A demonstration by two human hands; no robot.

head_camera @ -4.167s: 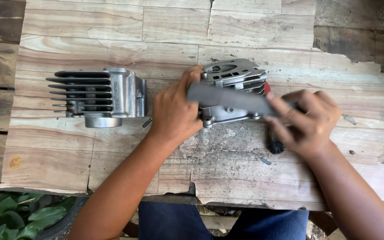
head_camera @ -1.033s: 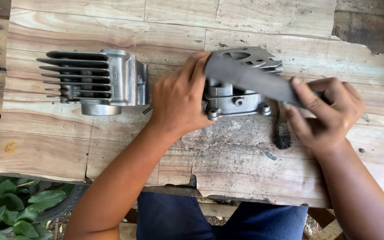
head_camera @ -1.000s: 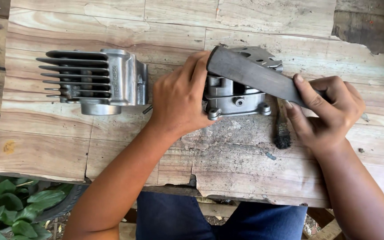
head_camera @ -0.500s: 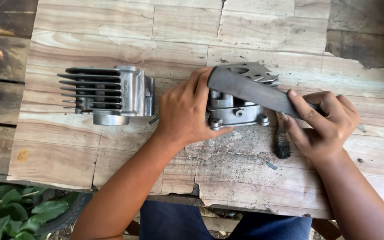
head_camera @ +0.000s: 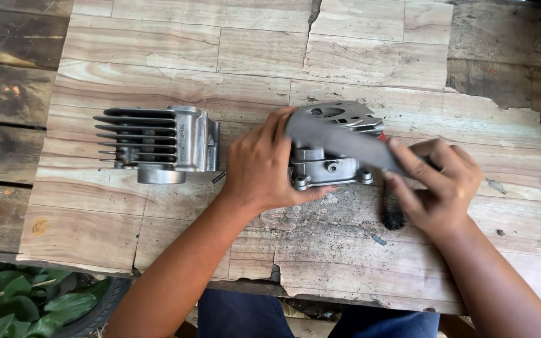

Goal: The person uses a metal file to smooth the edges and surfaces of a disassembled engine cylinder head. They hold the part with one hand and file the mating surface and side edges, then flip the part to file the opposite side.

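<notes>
Hands are both busy on the cylinder head [head_camera: 333,147] sitting mid-worktop [head_camera: 358,56]. Left hand [head_camera: 261,166] is wrapped against the head's left side, fingers curled over its top edge, pinning it down. Right hand [head_camera: 436,188] is closed around the end of a flat grey bar [head_camera: 342,139], looks like a file or sharpening stone, which lies across the head's gasket face. It's blurred, so I can't tell how flat it sits.

Left of the head, just past the left hand, lies a finned cylinder barrel [head_camera: 154,145], on its side and untouched. Just right of the head, under the right hand, a dark brush [head_camera: 392,209] lies on the wood.

My worry: the head only rests on rough, cracked planks, held by one palm. If the bar tips, it could gouge or round off that mating face, or the head could skid and the left fingers catch the bar's end.

No tubs, trays or boxes anywhere, everything's loose on the wood.
</notes>
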